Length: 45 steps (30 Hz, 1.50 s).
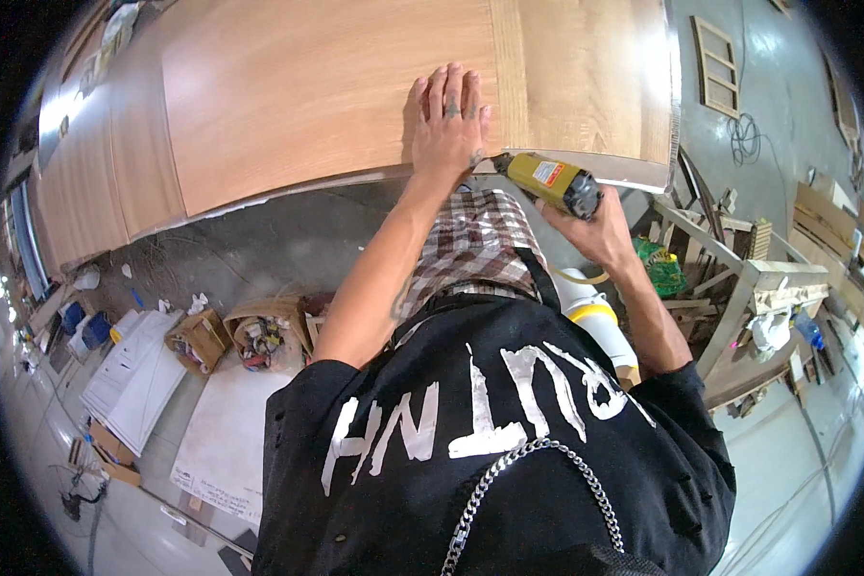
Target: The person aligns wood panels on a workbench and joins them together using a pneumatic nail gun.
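My left hand [451,120] lies flat on a large wood-grain panel [326,96], its fingers stretched out close to the near edge. Just to its right, my right hand [586,228] is wrapped round an olive-green power tool [547,180] with a black end cap and a small printed label. The narrow dark front of the tool meets or nearly meets the panel's near edge, beside my left wrist; the exact contact is hidden. Below the right hand a pale yellowish hose or cord [590,278] curves; where it joins is not visible.
A wooden frame stand [758,276] is on the right, with a green bag [660,267] and scrap wood near it. White cylindrical containers [586,298] stand by my right side. Cardboard boxes [197,343] and white sheets [134,374] lie lower left. A ladder-like frame [717,65] lies far right.
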Tool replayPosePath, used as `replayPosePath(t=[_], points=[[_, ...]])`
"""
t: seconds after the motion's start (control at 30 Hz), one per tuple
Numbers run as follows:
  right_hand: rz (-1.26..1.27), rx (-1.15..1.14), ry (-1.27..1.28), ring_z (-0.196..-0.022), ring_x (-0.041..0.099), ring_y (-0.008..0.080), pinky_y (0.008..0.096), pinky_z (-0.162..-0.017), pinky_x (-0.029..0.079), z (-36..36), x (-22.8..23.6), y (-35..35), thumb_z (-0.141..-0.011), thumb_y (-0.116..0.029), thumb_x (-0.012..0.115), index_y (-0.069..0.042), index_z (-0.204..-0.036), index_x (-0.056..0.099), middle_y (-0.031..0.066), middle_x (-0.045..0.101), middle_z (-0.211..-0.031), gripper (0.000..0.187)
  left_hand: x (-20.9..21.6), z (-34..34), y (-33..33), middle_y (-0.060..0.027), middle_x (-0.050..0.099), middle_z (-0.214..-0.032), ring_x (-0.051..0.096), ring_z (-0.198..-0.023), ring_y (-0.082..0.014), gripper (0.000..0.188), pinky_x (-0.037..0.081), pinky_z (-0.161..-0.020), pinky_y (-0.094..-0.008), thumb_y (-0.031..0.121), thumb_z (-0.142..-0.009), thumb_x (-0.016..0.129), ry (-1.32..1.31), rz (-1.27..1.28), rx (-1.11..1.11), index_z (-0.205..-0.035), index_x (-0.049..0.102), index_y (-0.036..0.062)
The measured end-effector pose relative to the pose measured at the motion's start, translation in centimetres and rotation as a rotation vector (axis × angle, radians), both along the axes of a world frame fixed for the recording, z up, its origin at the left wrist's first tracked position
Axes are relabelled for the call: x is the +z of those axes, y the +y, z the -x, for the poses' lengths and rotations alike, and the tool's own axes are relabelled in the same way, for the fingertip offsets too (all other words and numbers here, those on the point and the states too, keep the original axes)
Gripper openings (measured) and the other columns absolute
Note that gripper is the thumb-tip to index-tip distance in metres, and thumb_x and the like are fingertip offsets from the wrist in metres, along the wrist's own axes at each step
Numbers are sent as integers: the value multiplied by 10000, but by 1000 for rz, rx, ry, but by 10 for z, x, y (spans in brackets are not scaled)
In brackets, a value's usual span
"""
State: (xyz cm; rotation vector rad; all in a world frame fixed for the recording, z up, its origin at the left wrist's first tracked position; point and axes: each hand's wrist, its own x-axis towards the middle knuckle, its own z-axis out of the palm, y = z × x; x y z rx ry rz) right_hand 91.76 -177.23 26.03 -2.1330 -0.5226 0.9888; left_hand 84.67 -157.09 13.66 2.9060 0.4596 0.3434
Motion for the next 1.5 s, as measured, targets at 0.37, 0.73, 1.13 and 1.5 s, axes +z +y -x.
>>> replayPosePath(t=[0.37, 0.73, 1.13, 1.5], points=[[89, 52, -141, -806, 682, 265, 372, -729, 533, 8, -10, 2, -774, -213, 741, 34, -1041, 657, 198, 692, -913, 374, 0, -2, -3, -153, 381, -1466, 273, -1395, -297, 524, 150, -1175, -493, 371, -978, 425, 54, -3, 21, -1392, 443, 51], [179, 61, -205, -802, 674, 303, 379, -720, 516, 15, -3, 9, -783, -226, 701, 31, -1026, 654, 206, 686, -872, 357, -4, -2, -6, -154, 363, -1473, 263, -1397, -313, 520, 146, -1174, -492, 340, -980, 427, 42, 11, 0, -1411, 401, 50], [255, -294, -136, -662, 661, 250, 364, -632, 510, 18, 3, -44, -772, -270, 718, 49, -967, 670, 167, 681, -759, 377, 37, 146, 118, -170, 599, -1205, 587, -1092, -326, 348, 469, -937, -386, 270, -930, 611, -341, 486, 464, -1146, 629, -2], [130, -384, -96, -580, 531, 98, 250, -486, 429, 56, 105, 119, -830, -165, 749, 29, -1118, 597, 52, 621, -860, 379, 17, 194, 409, -195, 614, -1158, 582, -1052, -334, 492, 463, -923, -396, 289, -833, 713, -575, 391, 505, -1216, 591, 5]])
